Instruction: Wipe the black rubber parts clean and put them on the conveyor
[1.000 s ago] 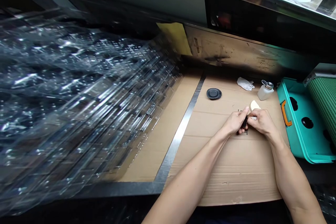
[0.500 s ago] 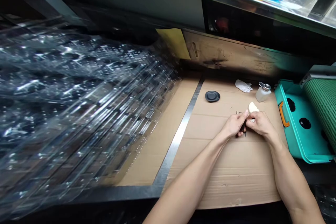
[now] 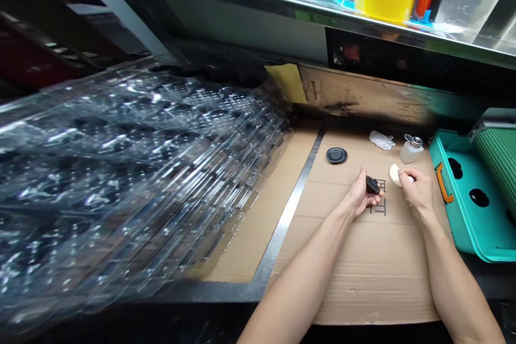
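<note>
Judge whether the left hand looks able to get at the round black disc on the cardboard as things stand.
Probably yes: the round black disc lies just beyond the left hand, with only cardboard visible between them. The small black piece in that hand may hinder its grip, though.

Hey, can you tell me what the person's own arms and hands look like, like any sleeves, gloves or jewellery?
Both the left hand and the right hand are ungloved. The left forearm and right forearm are bare, with no sleeve, watch or bracelet in view. No ring is discernible. Both forearms narrow toward the wrist.
</note>
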Action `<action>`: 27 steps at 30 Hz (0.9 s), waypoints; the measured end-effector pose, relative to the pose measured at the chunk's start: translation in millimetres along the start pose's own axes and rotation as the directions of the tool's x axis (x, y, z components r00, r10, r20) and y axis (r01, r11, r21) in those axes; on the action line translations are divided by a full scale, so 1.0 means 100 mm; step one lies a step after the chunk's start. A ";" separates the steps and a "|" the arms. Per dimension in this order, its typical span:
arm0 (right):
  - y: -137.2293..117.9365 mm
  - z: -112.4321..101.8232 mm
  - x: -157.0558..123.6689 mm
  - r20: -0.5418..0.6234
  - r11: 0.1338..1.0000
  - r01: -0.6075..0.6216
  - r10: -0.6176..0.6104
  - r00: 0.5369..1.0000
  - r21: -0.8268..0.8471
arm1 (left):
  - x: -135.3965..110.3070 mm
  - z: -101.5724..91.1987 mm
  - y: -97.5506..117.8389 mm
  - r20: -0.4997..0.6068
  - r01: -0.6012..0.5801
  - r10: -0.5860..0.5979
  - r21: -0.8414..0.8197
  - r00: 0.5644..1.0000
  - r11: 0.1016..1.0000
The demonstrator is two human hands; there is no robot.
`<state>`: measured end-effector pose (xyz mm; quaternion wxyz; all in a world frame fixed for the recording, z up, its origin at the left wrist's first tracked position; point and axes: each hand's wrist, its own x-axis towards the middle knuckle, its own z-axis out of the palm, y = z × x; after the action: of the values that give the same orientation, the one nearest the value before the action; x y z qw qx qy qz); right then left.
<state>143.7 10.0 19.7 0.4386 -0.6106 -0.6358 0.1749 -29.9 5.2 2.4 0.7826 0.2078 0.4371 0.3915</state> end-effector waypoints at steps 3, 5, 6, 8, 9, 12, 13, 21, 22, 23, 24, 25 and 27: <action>0.05 0.01 0.03 -0.009 0.999 -0.038 0.038 0.999 -0.015 | 0.00 -0.03 0.03 0.012 0.023 -0.022 -0.051 1.000 0.998; 0.08 0.02 0.04 0.005 0.998 -0.035 0.035 0.999 -0.044 | 0.00 -0.04 0.04 0.026 0.025 -0.024 -0.065 0.999 0.998; 0.10 0.02 0.04 0.014 0.998 -0.032 0.033 0.999 -0.058 | -0.01 -0.05 0.04 0.032 0.025 -0.022 -0.069 0.999 0.997; 0.11 0.00 0.05 0.041 0.998 -0.020 0.022 0.999 -0.060 | -0.01 -0.05 0.04 0.041 0.026 -0.023 -0.076 0.999 0.997; 0.11 -0.01 0.05 0.063 0.999 -0.006 0.009 0.998 -0.051 | -0.01 -0.06 0.03 0.044 0.027 -0.024 -0.080 0.999 0.996; 0.09 -0.04 0.05 0.129 0.999 0.046 -0.044 0.991 -0.014 | 0.00 -0.06 0.03 0.047 0.027 -0.024 -0.081 0.999 0.996; 0.07 -0.04 0.04 0.153 0.998 0.059 -0.057 0.986 -0.008 | 0.00 -0.06 0.03 0.045 0.024 -0.021 -0.078 0.999 0.997; -0.03 0.14 -0.09 0.355 0.995 0.095 -0.083 0.931 -0.016 | 0.00 -0.06 -0.02 0.093 -0.010 0.012 -0.023 0.996 1.000; -0.04 0.17 -0.11 0.375 0.993 0.121 -0.106 0.921 -0.017 | 0.01 -0.05 -0.04 0.107 -0.022 0.022 -0.002 0.994 1.000; -0.05 0.19 -0.12 0.381 0.989 0.148 -0.129 0.916 -0.020 | 0.01 -0.05 -0.06 0.114 -0.039 0.036 0.025 0.993 0.999; -0.06 0.21 -0.13 0.371 0.984 0.174 -0.151 0.916 -0.030 | 0.01 -0.04 -0.08 0.112 -0.060 0.054 0.056 0.992 0.997; -0.07 0.23 -0.14 0.356 0.979 0.197 -0.168 0.919 -0.047 | 0.01 -0.03 -0.11 0.102 -0.085 0.075 0.090 0.992 0.992; -0.06 0.23 -0.15 0.353 0.968 0.229 -0.180 0.918 -0.102 | 0.01 -0.02 -0.14 0.069 -0.134 0.125 0.144 0.990 0.980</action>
<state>120.0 2.2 6.8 0.2937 -0.5305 -0.7732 0.1857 -24.9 -2.9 -8.6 0.7504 0.3051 0.4272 0.4016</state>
